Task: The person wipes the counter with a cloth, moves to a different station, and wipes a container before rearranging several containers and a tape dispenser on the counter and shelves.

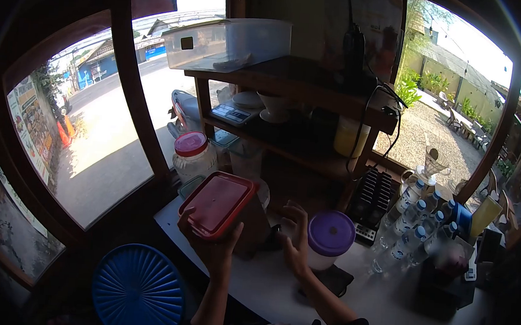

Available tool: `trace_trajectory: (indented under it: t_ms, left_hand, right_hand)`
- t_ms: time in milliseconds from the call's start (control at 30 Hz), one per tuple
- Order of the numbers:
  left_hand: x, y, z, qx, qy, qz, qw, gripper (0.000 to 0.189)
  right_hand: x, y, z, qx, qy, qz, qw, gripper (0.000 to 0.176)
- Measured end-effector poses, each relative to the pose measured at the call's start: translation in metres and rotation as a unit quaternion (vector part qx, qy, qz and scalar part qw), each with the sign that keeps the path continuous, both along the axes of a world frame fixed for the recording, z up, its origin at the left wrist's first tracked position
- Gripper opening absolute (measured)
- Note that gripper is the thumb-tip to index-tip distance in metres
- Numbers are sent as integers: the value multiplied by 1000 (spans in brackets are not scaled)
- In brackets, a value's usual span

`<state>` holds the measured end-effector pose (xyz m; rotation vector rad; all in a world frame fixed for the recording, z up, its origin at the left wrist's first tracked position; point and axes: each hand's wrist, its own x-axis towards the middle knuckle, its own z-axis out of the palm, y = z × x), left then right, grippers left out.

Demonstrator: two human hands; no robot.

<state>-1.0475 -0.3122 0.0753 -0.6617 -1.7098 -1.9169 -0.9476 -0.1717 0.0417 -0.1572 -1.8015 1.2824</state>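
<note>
My left hand (pixel 214 244) holds a plastic container with a red lid (pixel 216 203), gripping it from below and at the sides. The container is tilted, its lid facing up toward me. To its right, my right hand (pixel 295 240) is raised with curved fingers apart. A small dark object (pixel 275 235) shows beside its thumb, against a dark brown shape. Close by the right hand stands a tub with a purple lid (pixel 331 232). Below that tub lies a flat black item (pixel 332 282) on the white table (pixel 257 289).
Behind the red-lidded container is a clear jar with a pink-red lid (pixel 190 144). A wooden shelf (pixel 290 83) bears a clear bin (pixel 229 44), with a scale (pixel 232 113) lower down. Several water bottles (pixel 403 233) stand at right. A blue ribbed lid (pixel 138 290) is at lower left.
</note>
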Motion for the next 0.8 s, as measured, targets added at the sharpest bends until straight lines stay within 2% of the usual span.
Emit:
trace_trajectory:
  t_ms: [67,133,233,333,433,600,733,800]
  left_hand:
    - [-14,-11,-3,-26,46,85,995,99]
    - [-26,-19,-11,-48,36,89,994,99]
    - [-43,-26,-29,-68,35,85,993,100]
    - [-47,-30,-44,-65,17,65,996,102]
    - [-50,-30,-50,-34,-9,14,999,101]
    - [-53,-33,-47,-42,-10,-9,999,99]
    - [-58,-35,-45,-42,-2,-28,999,98]
    - [-57,-35,-44,-43,-11,-32,998,97]
  right_hand:
    - [-33,12,-19,29,-57,-49,997,77]
    - [-71,24,-45,96,-111,-120,982,89]
    - [-100,36,-45,224,-158,-151,950,101]
    - [-125,49,-63,204,-98,-122,966,106]
    - [-128,50,-69,186,-101,-117,970,97]
    - [-120,40,-58,174,-82,-153,969,88]
    - [-104,31,-35,235,-66,-205,948,84]
    - [-109,46,-48,97,-25,-198,975,81]
